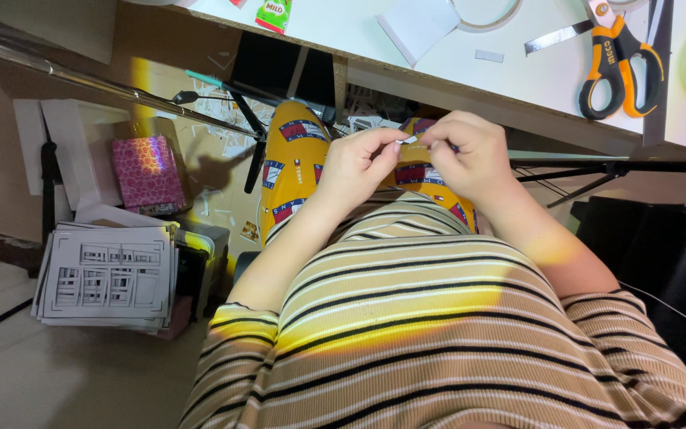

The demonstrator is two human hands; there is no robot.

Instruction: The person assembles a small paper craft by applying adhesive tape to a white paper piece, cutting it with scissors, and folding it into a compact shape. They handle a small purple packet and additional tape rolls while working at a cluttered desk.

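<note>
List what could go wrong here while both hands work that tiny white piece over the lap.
1. The small white piece is pinched only at the fingertips of the left hand and right hand; a slip would likely drop it among the paper scraps on the floor.
2. The scissors lie near the table edge and might get knocked off.

White scrap (pixel 410 141) between hands (pixel 414 159) — too small to identify; scissors (pixel 619 63) cut off.

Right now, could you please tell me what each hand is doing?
Left hand: closed, pinching a small white paper piece.
Right hand: closed, pinching the same piece.
</note>
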